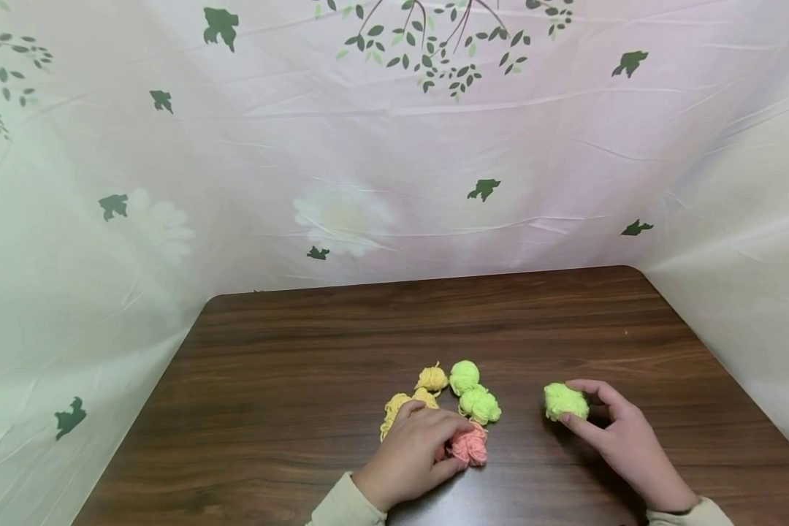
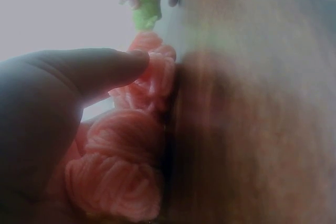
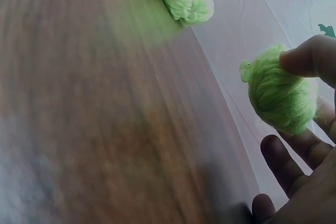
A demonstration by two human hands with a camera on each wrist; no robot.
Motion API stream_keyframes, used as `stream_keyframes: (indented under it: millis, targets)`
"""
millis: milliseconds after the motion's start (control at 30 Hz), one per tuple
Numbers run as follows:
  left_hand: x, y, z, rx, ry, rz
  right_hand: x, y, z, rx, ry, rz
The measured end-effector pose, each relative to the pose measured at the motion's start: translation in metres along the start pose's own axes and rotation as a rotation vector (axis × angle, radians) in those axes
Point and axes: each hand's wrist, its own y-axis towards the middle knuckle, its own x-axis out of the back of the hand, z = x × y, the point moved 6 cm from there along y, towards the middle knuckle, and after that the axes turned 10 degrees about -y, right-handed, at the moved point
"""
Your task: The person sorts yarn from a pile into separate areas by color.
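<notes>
My right hand (image 1: 631, 438) pinches a bright green yarn ball (image 1: 566, 402) between thumb and fingers; the right wrist view shows this ball (image 3: 282, 90) held off the table. Over the middle group, my left hand (image 1: 416, 454) grips a pink yarn ball (image 1: 470, 444), its thumb (image 2: 113, 69) pressed to the ball in the left wrist view. More pink yarn (image 2: 115, 182) lies under that palm, mostly hidden from the head view. Just beyond the left hand sit yellow yarn balls (image 1: 432, 378), partly covered by it. Two other green yarn balls (image 1: 478, 404) rest beside the yellow ones.
A dark brown wooden table (image 1: 289, 351) carries all the yarn. Behind it and along both sides hangs a pale cloth (image 1: 394, 146) printed with leaves and flowers. Between the grouped balls and the right hand lies a stretch of bare tabletop.
</notes>
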Motion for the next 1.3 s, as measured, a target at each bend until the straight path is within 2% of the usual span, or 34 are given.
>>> stream_keyframes:
  millis: [233,700,1300]
  targets:
    - [0.0011,0.0006,-0.0007,-0.002,0.005,0.0,0.0016,0.0004,-0.0023,-0.008,-0.007,-0.001]
    - [0.0015,0.0005,-0.0007,-0.012,0.012,-0.011,0.0081,0.0027,-0.0021,0.03,-0.035,-0.052]
    - [0.0012,0.0,-0.0006,-0.01,0.008,-0.015,0.0065,0.0018,-0.0088,-0.035,-0.035,-0.018]
